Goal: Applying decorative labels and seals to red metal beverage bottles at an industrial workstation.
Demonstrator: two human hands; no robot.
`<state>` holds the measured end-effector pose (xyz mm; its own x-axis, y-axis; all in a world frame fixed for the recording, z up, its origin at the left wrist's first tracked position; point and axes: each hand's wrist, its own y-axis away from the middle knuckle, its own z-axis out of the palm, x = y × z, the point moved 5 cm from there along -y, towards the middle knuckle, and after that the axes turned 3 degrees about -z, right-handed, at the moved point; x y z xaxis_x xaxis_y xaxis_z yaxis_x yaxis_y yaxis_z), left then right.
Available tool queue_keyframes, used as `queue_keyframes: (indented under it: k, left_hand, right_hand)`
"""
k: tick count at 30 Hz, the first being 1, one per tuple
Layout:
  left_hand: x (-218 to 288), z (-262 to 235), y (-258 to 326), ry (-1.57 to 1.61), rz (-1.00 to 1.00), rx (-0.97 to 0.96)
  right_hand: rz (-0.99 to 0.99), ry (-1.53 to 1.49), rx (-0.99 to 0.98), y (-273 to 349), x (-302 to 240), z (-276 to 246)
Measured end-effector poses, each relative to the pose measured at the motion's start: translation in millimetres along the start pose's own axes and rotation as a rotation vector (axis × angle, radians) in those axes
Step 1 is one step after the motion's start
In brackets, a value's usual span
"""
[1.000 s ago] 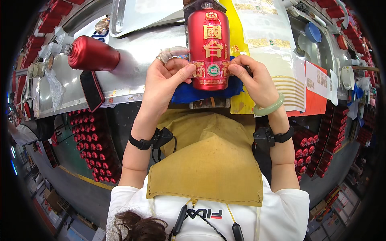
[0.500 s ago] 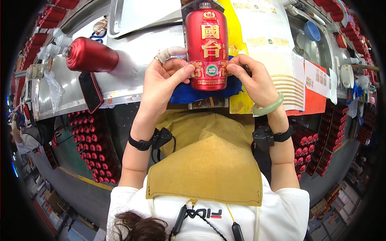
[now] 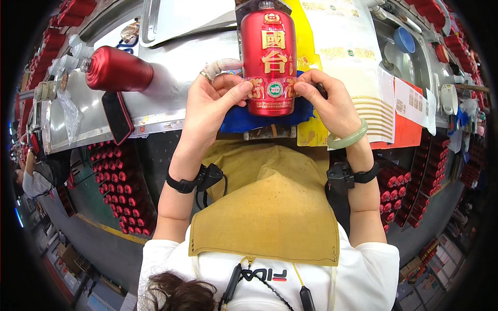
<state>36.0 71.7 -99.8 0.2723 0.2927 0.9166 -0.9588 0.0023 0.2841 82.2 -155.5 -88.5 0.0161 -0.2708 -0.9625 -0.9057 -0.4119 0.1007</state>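
A red bottle [image 3: 268, 52] with gold characters lies on its back on a blue cloth [image 3: 238, 120], its neck pointing away from me. Across its lower part is a clear label [image 3: 274, 90] with gold patterns and a round green emblem. My left hand [image 3: 213, 98] pinches the label's left end between thumb and fingers; a pale wrap covers one finger. At the opposite end, my right hand [image 3: 327, 101] grips the label between thumb and forefinger. Whether the label's middle is stuck to the bottle, I cannot tell.
A second red bottle [image 3: 119, 69] lies at left near a dark phone [image 3: 118, 118]. A metal tray [image 3: 150, 26] is behind. White label sheets [image 3: 345, 67] cover yellow material [image 3: 311, 127] at right, beside red sheets [image 3: 407, 129]. Red bottles [image 3: 122, 189] stand in rows below the table.
My hands and the bottle hold almost the same position, with only a slight shift in the picture. At the far left edge, another person has moved a little.
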Motion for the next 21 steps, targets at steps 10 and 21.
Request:
queue_keyframes:
  k: [10, 21]
  left_hand:
    - [2, 2, 1, -0.042, 0.008, 0.009]
    - [1, -4, 1, -0.095, 0.004, 0.059]
  right_hand:
    - [0.062, 0.039, -0.017, 1, -4, -3]
    - [-0.188, -0.125, 0.319, 10, -49, -19]
